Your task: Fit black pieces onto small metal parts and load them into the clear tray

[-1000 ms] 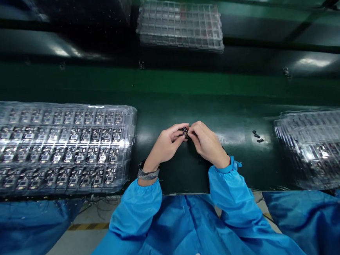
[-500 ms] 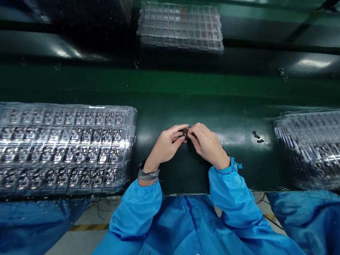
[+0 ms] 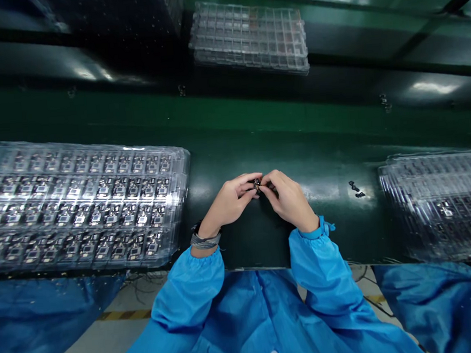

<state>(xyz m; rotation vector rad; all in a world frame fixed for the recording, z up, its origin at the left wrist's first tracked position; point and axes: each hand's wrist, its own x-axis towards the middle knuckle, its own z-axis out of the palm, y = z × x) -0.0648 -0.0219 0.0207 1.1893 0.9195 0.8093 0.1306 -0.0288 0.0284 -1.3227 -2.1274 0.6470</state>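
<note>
My left hand and my right hand meet above the dark green bench. Their fingertips pinch a small dark electronic part from both sides, and the fingers hide most of it. To the left of my left hand lies a stack of clear plastic trays holding rows of small circuit boards. A second clear stack lies to the right, with a few small black pieces on the bench between it and my right hand.
A stack of clear gridded trays stands at the far side of the bench. Blue sleeves cover my arms, and a grey band circles my left wrist. Blue sheeting and a floor with a yellow-and-black stripe lie below the bench edge.
Both hands stay together on the small part, with only slight finger shifts. The whole view drifts a little.
</note>
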